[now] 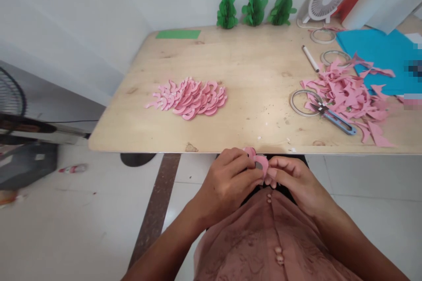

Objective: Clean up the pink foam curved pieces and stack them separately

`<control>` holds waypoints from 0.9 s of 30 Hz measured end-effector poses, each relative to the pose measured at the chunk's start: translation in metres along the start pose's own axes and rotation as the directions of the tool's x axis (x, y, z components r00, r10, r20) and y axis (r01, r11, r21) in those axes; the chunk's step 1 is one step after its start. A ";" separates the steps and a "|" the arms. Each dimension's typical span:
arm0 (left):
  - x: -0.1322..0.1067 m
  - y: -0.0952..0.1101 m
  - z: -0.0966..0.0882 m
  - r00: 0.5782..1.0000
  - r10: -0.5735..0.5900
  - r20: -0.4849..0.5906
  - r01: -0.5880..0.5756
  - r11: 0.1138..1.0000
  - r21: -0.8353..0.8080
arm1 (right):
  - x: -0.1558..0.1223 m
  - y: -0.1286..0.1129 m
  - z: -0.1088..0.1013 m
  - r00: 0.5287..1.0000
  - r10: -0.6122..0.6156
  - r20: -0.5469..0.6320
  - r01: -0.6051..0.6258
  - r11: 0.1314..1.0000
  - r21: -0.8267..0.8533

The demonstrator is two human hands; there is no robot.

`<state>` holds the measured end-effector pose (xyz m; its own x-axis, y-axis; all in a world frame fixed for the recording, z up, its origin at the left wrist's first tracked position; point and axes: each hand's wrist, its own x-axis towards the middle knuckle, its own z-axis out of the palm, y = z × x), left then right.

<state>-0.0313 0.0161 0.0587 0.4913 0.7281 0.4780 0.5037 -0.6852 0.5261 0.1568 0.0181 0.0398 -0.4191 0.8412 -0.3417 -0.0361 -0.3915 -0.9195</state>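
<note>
Pink paper piece (260, 161), lower centre of frame, just below worktop (257, 74) edge: pinched between fingers of left hand (227, 182) and right hand (296, 180). Pink cut shapes (189, 95) mid-worktop; scissors (336, 118) at right.

We held a small pink cut-out (260, 159) between both our hands, pinched from either side. It was thin, flat sheet material with curved, rounded edges, the same soft pink all over. Most of it was hidden by our fingers. One rounded lobe stood up just above the fingertips of the left hand (227, 181), and another part lay against the fingertips of the right hand (296, 180). A small dark patch showed at its middle, between our thumbs; we could not tell what it was.
</note>
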 end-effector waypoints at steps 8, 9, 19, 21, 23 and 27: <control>-0.001 -0.001 0.002 1.000 -0.017 -0.015 0.016 0.997 -0.078 | -0.002 -0.003 0.002 0.999 -0.025 -0.030 0.026 1.000 0.005; -0.001 -0.001 0.003 1.000 -0.020 -0.011 0.019 0.996 -0.089 | -0.002 -0.003 0.002 0.999 -0.025 -0.036 0.025 1.000 0.008; 0.007 -0.006 0.004 0.996 -0.041 -0.075 0.020 0.966 -0.258 | -0.003 -0.007 0.001 0.997 -0.046 -0.067 0.057 0.985 0.164; 0.010 -0.008 0.005 0.993 -0.061 -0.097 0.030 0.955 -0.294 | -0.003 -0.008 0.001 0.995 -0.063 -0.081 0.076 0.981 0.177; 0.012 -0.009 0.007 0.990 -0.078 -0.120 0.034 0.943 -0.331 | -0.003 -0.008 0.002 0.991 -0.081 -0.103 0.098 0.980 0.175; 0.013 -0.009 0.008 0.984 -0.131 -0.122 0.073 0.916 -0.395 | -0.004 -0.008 0.003 0.987 -0.095 -0.133 0.115 0.982 0.151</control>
<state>-0.0234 0.0320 0.0543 0.3304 0.8083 0.4873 0.2164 -0.5674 0.7945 0.1562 0.0172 0.0494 -0.2896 0.9166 -0.2755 -0.2206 -0.3440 -0.9127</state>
